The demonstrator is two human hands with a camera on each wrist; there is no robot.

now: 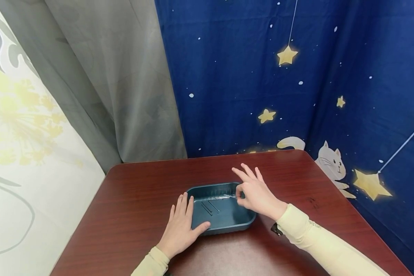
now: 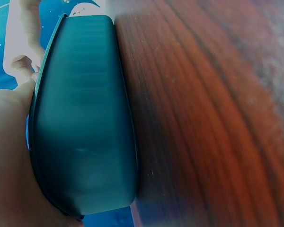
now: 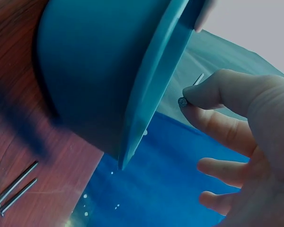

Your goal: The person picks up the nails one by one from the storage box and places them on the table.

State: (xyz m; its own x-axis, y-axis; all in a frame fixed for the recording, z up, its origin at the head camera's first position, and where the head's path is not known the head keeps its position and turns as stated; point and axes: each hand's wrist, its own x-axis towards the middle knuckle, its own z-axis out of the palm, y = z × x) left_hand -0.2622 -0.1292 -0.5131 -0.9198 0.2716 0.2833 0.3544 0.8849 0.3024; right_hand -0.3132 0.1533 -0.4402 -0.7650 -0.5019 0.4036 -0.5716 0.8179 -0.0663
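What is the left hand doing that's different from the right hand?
The left hand lies flat with straight fingers on the table, its thumb against the blue tray's near wall; the right hand hovers over the tray's far right corner.
The left hand holds nothing; the right hand pinches a nail between thumb and forefinger, its other fingers spread.
Both wear pale yellow sleeves and stay close to the tray.

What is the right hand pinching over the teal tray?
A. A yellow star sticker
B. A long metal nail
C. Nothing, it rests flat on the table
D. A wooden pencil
B. The right hand pinches a long metal nail between thumb and forefinger above the teal tray; the right wrist view shows the nail's head at the fingertips.
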